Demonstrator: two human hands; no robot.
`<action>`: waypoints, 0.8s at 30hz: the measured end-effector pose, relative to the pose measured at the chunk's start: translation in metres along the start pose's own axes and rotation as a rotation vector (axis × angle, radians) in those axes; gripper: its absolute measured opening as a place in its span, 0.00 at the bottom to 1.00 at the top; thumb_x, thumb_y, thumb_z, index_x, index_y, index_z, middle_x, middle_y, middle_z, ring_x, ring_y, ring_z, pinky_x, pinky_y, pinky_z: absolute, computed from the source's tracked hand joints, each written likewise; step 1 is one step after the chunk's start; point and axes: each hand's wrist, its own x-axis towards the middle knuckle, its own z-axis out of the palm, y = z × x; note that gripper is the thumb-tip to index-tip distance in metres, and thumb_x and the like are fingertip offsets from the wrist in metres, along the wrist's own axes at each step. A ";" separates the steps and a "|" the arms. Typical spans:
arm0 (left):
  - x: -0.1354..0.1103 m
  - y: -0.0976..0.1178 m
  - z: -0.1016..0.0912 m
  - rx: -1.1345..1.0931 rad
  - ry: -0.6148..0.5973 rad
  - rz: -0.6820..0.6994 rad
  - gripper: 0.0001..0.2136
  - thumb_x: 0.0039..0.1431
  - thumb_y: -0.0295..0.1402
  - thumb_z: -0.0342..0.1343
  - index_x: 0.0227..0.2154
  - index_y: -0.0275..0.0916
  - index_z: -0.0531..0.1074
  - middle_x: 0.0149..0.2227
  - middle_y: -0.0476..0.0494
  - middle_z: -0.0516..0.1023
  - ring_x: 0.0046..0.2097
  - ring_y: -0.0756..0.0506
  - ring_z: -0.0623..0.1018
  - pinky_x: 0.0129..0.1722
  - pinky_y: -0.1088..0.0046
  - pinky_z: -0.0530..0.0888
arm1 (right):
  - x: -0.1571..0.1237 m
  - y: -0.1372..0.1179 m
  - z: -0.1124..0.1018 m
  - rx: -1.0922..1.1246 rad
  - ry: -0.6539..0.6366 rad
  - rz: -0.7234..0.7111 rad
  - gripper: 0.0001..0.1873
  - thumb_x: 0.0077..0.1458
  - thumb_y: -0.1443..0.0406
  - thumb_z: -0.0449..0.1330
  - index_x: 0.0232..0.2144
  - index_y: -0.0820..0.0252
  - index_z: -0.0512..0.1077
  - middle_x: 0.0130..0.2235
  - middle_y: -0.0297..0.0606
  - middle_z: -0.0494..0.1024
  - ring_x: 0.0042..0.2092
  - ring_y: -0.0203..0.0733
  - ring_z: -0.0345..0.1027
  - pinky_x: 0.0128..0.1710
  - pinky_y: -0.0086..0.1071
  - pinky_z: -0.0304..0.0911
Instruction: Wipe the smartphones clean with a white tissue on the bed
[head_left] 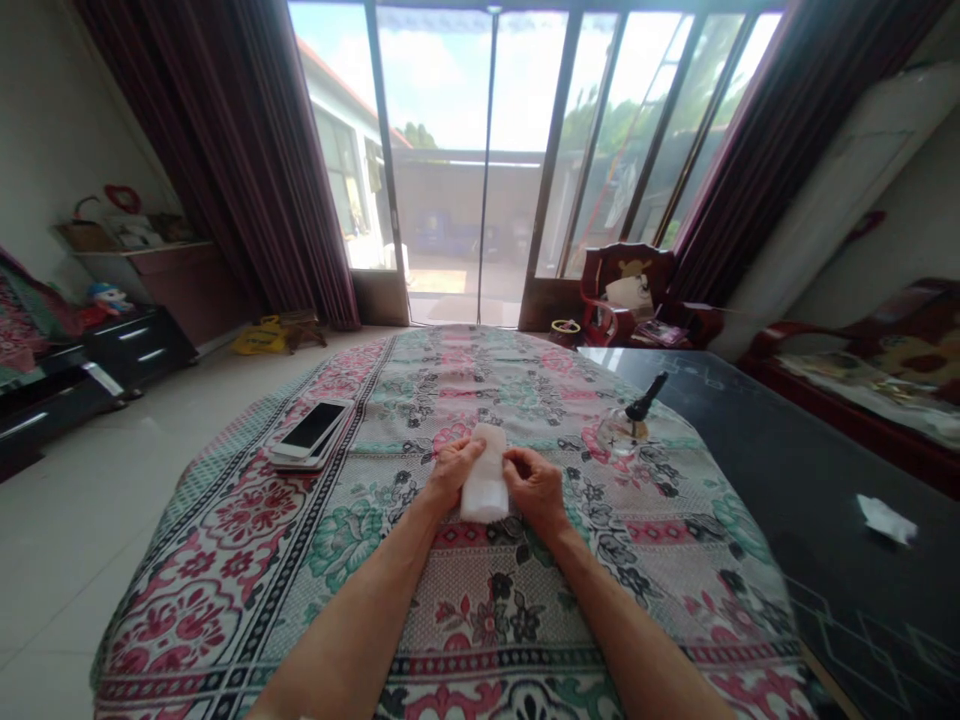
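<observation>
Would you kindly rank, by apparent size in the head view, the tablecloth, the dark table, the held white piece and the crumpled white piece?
Largest to smallest, as they look:
1. Tablecloth
2. Dark table
3. Held white piece
4. Crumpled white piece

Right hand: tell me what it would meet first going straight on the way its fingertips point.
The right hand would meet the white folded sheet first; it appears to touch the right edge. Past that, the left hand seems next in line, though depth is unclear.
</observation>
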 end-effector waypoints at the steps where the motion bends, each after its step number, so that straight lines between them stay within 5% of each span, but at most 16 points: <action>1: 0.000 0.000 0.000 -0.004 0.000 -0.001 0.16 0.43 0.40 0.66 0.30 0.33 0.73 0.22 0.48 0.74 0.19 0.53 0.70 0.22 0.77 0.67 | 0.000 0.000 0.000 -0.005 -0.004 -0.015 0.12 0.49 0.62 0.54 0.31 0.59 0.76 0.31 0.40 0.80 0.30 0.41 0.72 0.34 0.32 0.68; 24: 0.002 0.001 -0.005 -0.040 -0.091 -0.085 0.17 0.42 0.39 0.68 0.33 0.33 0.74 0.26 0.44 0.77 0.23 0.50 0.73 0.23 0.75 0.70 | 0.002 0.001 -0.012 -0.254 -0.113 -0.286 0.10 0.55 0.67 0.51 0.31 0.58 0.73 0.29 0.38 0.75 0.31 0.39 0.69 0.35 0.29 0.62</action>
